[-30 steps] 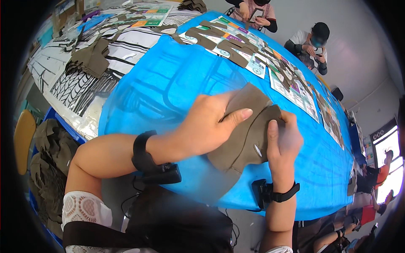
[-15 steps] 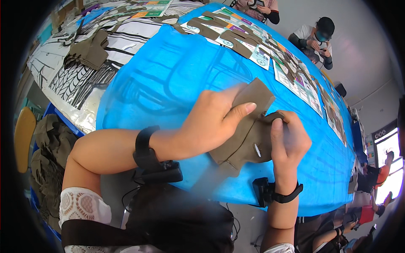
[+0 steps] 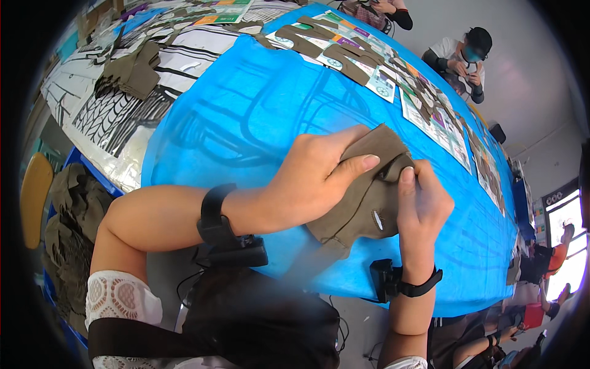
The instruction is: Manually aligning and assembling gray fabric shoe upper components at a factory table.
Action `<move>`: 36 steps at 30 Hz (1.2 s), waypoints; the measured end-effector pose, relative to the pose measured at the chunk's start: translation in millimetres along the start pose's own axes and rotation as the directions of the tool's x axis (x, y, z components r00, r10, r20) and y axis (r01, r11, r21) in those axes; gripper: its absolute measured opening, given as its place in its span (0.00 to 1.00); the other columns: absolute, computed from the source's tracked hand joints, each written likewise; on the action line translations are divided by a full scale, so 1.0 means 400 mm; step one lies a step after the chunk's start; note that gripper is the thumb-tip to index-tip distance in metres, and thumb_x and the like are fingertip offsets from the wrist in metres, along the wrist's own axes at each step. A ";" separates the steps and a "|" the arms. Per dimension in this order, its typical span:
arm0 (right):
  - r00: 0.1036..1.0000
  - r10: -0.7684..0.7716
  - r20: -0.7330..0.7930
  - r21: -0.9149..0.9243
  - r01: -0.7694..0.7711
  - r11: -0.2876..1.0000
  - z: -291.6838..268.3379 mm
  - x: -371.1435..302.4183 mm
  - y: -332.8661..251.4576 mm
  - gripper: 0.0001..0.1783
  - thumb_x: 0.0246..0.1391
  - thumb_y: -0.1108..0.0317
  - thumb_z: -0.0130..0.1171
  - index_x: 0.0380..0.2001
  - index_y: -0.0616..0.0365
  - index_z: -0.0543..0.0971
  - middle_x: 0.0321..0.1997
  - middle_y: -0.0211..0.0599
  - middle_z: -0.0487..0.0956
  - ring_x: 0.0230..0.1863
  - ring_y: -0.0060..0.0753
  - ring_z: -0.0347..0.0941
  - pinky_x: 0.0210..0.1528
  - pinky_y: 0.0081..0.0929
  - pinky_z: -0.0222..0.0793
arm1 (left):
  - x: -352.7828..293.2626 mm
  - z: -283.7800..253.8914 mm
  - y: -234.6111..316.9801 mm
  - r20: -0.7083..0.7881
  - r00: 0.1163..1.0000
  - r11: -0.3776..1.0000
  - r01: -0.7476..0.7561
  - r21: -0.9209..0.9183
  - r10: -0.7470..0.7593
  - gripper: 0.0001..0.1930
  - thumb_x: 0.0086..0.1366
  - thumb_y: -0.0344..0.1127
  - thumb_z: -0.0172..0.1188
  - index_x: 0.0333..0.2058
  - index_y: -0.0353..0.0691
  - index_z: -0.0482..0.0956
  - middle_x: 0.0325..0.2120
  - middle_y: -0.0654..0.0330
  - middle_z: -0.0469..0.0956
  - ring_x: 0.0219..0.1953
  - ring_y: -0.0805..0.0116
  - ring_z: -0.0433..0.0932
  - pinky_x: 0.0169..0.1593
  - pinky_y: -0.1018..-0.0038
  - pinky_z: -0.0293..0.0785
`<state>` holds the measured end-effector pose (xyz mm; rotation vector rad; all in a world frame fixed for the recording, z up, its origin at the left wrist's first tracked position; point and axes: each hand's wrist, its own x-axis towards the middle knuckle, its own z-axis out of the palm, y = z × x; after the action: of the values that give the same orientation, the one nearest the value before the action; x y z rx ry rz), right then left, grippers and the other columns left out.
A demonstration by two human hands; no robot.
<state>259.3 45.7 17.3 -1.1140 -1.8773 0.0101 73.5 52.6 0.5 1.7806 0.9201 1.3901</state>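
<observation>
In the head view, the only one we had, we saw the left hand (image 3: pixel 319 171) pinching a brown cloth piece (image 3: pixel 369 198) near its upper end, the thumb laid flat on top and the other fingers tucked out of sight beneath, while the right hand (image 3: pixel 425 200) gripped the right edge between an upright thumb and bent fingers, where a small flap of the cloth curled over. The piece hung tilted between the two hands, above the near part of a blue table cover (image 3: pixel 249 111), and its lower end ran into a blur, so we could not fairly say where it stopped. As for progress, we judged this one piece to be partly worked: a dark seam-like line (image 3: pixel 357 214) already crossed it lengthwise, and a pale narrow mark (image 3: pixel 377 220) lay near the right thumb, but the curled flap did not lie flat and the upper edge looked plain. Much of the same cloth lay apart from the hands: flat brown cutouts (image 3: pixel 350 66) on printed sheets (image 3: pixel 382 87) across the cover, a layered brown stack (image 3: pixel 136 72) to the left, and a crumpled brown heap (image 3: pixel 69 224) in a blue crate (image 3: pixel 93 167) at the lower left; how much of that was finished we could not tell from where it lay
</observation>
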 end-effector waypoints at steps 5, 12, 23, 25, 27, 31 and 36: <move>1.000 0.009 0.004 0.003 -0.009 1.000 -0.005 -0.001 0.001 0.10 0.61 0.68 0.55 0.26 0.61 0.73 0.16 0.38 0.64 0.16 0.31 0.57 0.21 0.27 0.55 | -0.002 0.004 -0.001 0.016 1.000 0.999 0.009 -0.048 -0.009 0.15 0.67 0.36 0.58 0.48 0.32 0.75 0.35 0.55 0.82 0.35 0.76 0.78 0.41 0.76 0.74; 0.999 -0.001 0.032 0.005 0.001 1.000 -0.008 0.000 0.007 0.12 0.62 0.68 0.54 0.26 0.61 0.72 0.17 0.38 0.63 0.17 0.32 0.56 0.21 0.28 0.54 | -0.004 0.015 -0.015 0.002 0.999 0.990 0.034 -0.137 -0.034 0.14 0.69 0.36 0.57 0.47 0.32 0.76 0.35 0.60 0.82 0.35 0.79 0.75 0.42 0.77 0.74; 1.000 0.026 -0.005 0.040 -0.026 0.999 0.002 -0.001 0.009 0.13 0.62 0.66 0.54 0.25 0.61 0.72 0.15 0.36 0.61 0.17 0.27 0.54 0.20 0.27 0.52 | -0.003 0.002 -0.004 0.054 0.993 0.986 0.115 -0.123 -0.109 0.13 0.68 0.35 0.57 0.46 0.32 0.76 0.34 0.61 0.81 0.36 0.82 0.73 0.41 0.78 0.73; 0.999 0.033 0.008 0.049 -0.033 0.998 0.001 -0.002 0.009 0.13 0.62 0.67 0.55 0.25 0.61 0.73 0.15 0.36 0.62 0.17 0.27 0.55 0.20 0.27 0.52 | -0.002 0.000 -0.004 0.064 0.992 0.988 0.113 -0.104 -0.107 0.13 0.69 0.35 0.57 0.45 0.32 0.76 0.34 0.61 0.81 0.36 0.82 0.73 0.40 0.78 0.73; 1.000 0.030 0.001 0.057 -0.030 0.998 0.001 -0.001 0.009 0.12 0.62 0.67 0.55 0.25 0.61 0.73 0.15 0.36 0.62 0.17 0.27 0.55 0.20 0.27 0.52 | -0.001 0.000 -0.003 0.075 0.993 0.986 0.098 -0.134 -0.088 0.12 0.69 0.35 0.57 0.45 0.32 0.76 0.33 0.62 0.81 0.35 0.82 0.72 0.40 0.78 0.72; 0.999 0.035 -0.010 0.077 -0.034 0.996 0.006 -0.002 0.015 0.12 0.62 0.67 0.55 0.25 0.61 0.74 0.15 0.35 0.63 0.17 0.27 0.56 0.20 0.26 0.53 | -0.002 0.002 -0.007 0.080 0.991 0.980 0.115 -0.162 -0.103 0.12 0.69 0.35 0.57 0.44 0.32 0.77 0.33 0.63 0.81 0.35 0.82 0.72 0.40 0.79 0.72; 0.999 0.033 -0.002 0.089 -0.033 0.995 0.001 -0.004 0.022 0.10 0.62 0.67 0.55 0.28 0.60 0.76 0.16 0.36 0.65 0.17 0.27 0.58 0.21 0.26 0.55 | -0.005 0.004 -0.007 0.099 0.985 0.986 0.150 -0.076 -0.142 0.11 0.69 0.34 0.57 0.43 0.32 0.77 0.33 0.63 0.81 0.36 0.81 0.73 0.39 0.79 0.72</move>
<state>265.1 50.0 12.2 -1.0830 -1.8368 0.1096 74.2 52.4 -3.0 1.6667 0.9108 1.2248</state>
